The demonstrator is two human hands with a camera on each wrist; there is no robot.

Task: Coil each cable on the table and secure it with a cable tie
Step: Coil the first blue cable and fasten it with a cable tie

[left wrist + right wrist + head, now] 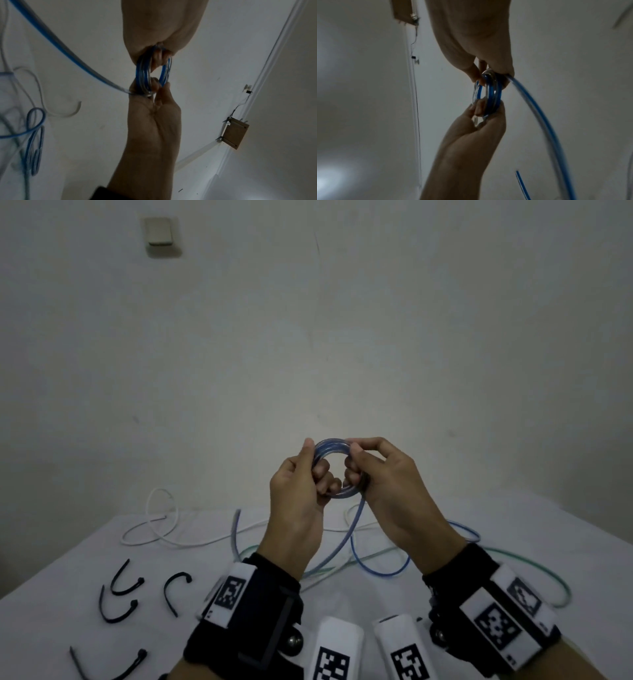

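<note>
A small coil of blue cable [330, 447] is held up above the table between both hands. My left hand [317, 470] grips the coil's left side, thumb on the outside and fingers curled through the ring. My right hand [352, 463] pinches the right side. The left wrist view shows the coil [144, 75] between my left hand [154, 86] below and my right hand [159, 54] above. In the right wrist view my right hand [481, 108] holds the coil [491, 93] from below, opposite my left hand [481, 75]. The cable's loose tail [346, 539] hangs from the coil down to the table.
The table, under a white cloth [68, 594], stands against a bare wall. The blue tail loops [387, 573] over a green cable [534, 563], and a white cable [150, 529] lies at the back left. Several black cable ties [120, 583] lie at the front left.
</note>
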